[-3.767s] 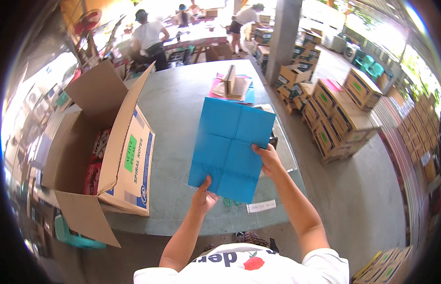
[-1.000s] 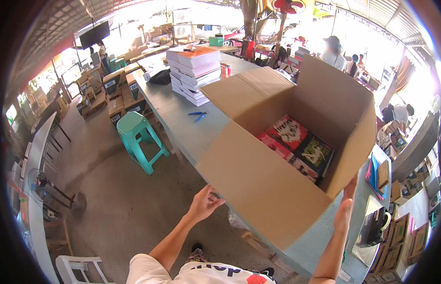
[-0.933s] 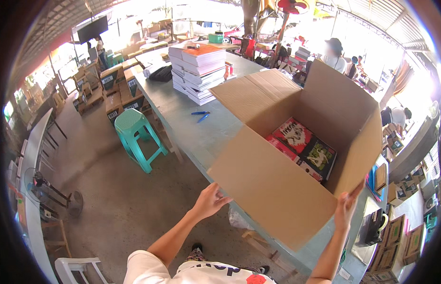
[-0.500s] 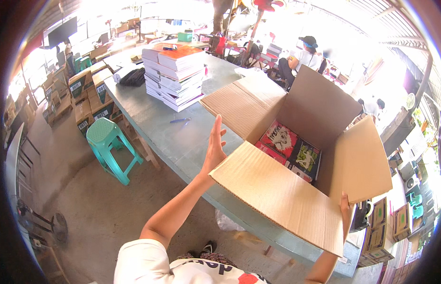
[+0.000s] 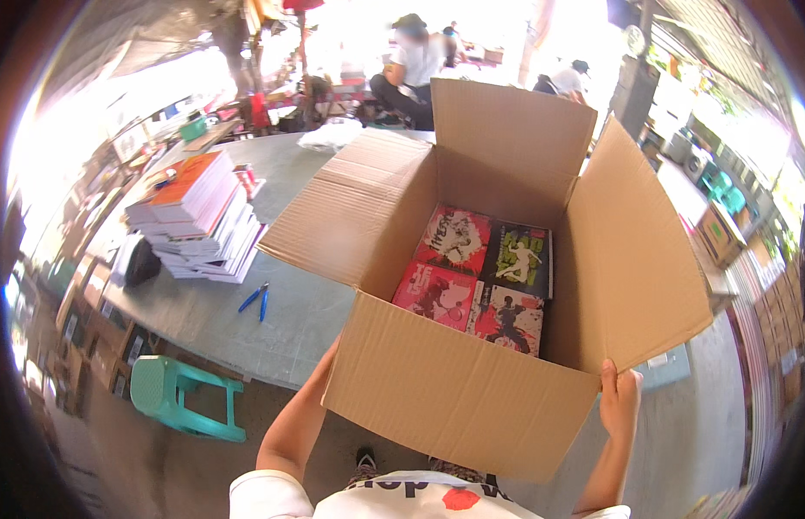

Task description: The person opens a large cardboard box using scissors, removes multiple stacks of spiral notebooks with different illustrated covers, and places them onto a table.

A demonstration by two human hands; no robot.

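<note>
An open cardboard box [image 5: 459, 385] stands over the near side of the table with its flaps spread outward. Illustrated books or notebooks [image 5: 454, 238] in red, black and white lie flat inside, side by side. At the near right corner, my right hand [image 5: 621, 398] grips the box where two flaps meet, thumb on top. My left hand [image 5: 330, 359] is at the box's near left side; the near flap hides its fingers, so I cannot tell whether they hold it.
A tall, uneven stack of books with orange covers [image 5: 191, 195] stands left on the grey table [image 5: 312, 324]. Beside it lies a blue-handled hand tool [image 5: 255, 300]. A green plastic stool [image 5: 186, 398] is on the floor at left. A person [image 5: 411, 65] sits beyond the table.
My view has swung right, with the box now squarer in front of me. My left hand was open in the air beside the left flap; it has dropped behind the near flap.
</note>
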